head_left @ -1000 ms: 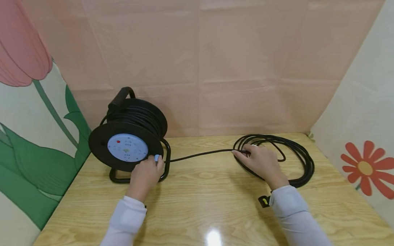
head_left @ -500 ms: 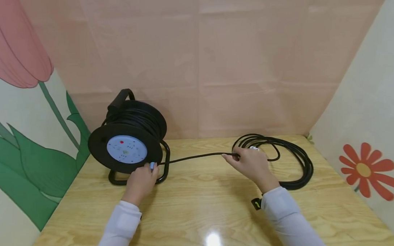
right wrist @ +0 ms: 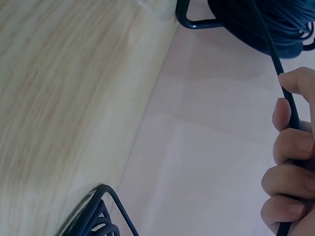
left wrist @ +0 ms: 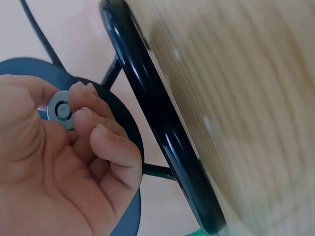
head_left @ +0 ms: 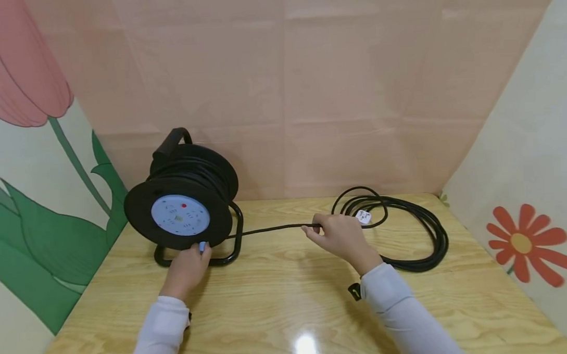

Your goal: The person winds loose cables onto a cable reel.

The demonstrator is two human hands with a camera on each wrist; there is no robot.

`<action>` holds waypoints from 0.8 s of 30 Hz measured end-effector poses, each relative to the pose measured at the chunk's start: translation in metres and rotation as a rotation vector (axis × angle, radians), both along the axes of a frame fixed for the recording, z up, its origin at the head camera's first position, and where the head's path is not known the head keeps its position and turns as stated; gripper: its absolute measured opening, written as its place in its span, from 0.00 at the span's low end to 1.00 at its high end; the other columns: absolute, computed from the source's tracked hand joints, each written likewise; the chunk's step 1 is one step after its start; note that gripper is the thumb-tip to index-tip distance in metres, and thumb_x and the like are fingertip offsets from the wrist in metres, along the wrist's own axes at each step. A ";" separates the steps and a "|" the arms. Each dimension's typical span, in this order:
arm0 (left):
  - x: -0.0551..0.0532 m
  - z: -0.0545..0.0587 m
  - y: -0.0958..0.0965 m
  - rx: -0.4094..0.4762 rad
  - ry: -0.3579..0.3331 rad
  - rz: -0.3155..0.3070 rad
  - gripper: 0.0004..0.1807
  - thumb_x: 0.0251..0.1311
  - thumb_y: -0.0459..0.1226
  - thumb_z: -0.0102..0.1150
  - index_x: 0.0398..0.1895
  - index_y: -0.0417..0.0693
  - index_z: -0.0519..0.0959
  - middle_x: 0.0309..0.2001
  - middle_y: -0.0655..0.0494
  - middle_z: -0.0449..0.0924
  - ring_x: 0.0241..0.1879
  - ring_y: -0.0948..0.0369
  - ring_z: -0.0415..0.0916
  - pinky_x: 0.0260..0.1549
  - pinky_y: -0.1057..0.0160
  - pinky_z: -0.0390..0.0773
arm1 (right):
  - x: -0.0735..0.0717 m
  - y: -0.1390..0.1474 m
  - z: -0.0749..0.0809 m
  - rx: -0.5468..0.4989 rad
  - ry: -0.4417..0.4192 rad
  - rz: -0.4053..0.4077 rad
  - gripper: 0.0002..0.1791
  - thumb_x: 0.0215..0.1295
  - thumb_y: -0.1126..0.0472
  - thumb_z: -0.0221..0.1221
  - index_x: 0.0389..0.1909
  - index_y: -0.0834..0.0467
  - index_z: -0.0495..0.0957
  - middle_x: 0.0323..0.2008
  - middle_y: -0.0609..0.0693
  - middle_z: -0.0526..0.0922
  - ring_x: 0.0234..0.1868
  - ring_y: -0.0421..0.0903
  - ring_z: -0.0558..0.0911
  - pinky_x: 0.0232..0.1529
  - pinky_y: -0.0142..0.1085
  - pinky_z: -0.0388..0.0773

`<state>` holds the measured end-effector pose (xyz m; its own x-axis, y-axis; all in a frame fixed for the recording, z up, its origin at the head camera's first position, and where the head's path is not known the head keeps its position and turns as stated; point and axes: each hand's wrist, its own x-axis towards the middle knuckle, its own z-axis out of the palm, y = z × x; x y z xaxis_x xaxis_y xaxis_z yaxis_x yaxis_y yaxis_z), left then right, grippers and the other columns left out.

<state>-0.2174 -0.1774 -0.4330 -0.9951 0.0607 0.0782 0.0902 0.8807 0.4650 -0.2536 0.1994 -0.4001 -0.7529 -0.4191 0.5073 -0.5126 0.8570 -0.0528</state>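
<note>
A black cable reel (head_left: 138,213) with a pale blue socket face stands on its tubular frame (head_left: 239,228) at the left. My left hand (head_left: 188,269) pinches the light blue crank knob (head_left: 202,246) low on the disc; the left wrist view shows the round end of that knob (left wrist: 62,109) between thumb and curled fingers. Black cable (head_left: 276,228) runs nearly straight from the reel into my right hand (head_left: 343,237). In the right wrist view its fingers (right wrist: 288,179) curl round the cable (right wrist: 270,44). Beyond that hand, loose cable lies in a coil (head_left: 439,234).
A white plug (head_left: 363,217) lies at the coil's left side, just behind my right hand. The wooden table (head_left: 269,313) meets a pink sheet (head_left: 355,91) at the back. Flower-printed panels flank both sides, and the reel's carrying handle (head_left: 172,142) rises near the back.
My left hand has moved left and slightly down with the crank knob, turning the reel's face clockwise. My right hand has moved left along with the cable, leaving the plug in view.
</note>
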 end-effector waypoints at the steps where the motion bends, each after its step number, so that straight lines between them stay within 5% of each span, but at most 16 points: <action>1: 0.000 0.000 -0.001 0.001 -0.006 0.000 0.29 0.80 0.47 0.33 0.38 0.29 0.77 0.41 0.28 0.80 0.42 0.34 0.80 0.43 0.38 0.77 | 0.000 -0.001 -0.001 0.005 -0.006 -0.002 0.19 0.68 0.40 0.59 0.22 0.45 0.72 0.07 0.37 0.58 0.10 0.37 0.54 0.11 0.32 0.47; 15: -0.004 0.007 -0.024 0.022 -0.144 0.035 0.34 0.79 0.48 0.32 0.56 0.20 0.72 0.54 0.22 0.73 0.54 0.28 0.71 0.53 0.35 0.71 | -0.011 -0.018 -0.010 0.011 -0.038 0.045 0.15 0.70 0.43 0.58 0.26 0.44 0.76 0.07 0.36 0.58 0.09 0.35 0.53 0.10 0.32 0.49; 18: -0.004 0.007 -0.032 0.056 -0.138 0.039 0.32 0.79 0.48 0.35 0.51 0.23 0.75 0.48 0.26 0.78 0.49 0.31 0.75 0.49 0.38 0.74 | -0.014 -0.024 -0.010 0.011 -0.070 0.057 0.13 0.70 0.44 0.57 0.27 0.44 0.77 0.08 0.36 0.60 0.09 0.36 0.55 0.11 0.32 0.50; 24: -0.001 0.007 -0.050 0.194 -0.149 0.086 0.27 0.77 0.52 0.40 0.36 0.37 0.76 0.27 0.53 0.79 0.32 0.53 0.75 0.37 0.52 0.73 | -0.016 -0.037 -0.009 0.039 -0.046 0.081 0.13 0.70 0.44 0.57 0.28 0.44 0.78 0.10 0.35 0.64 0.10 0.36 0.57 0.11 0.32 0.49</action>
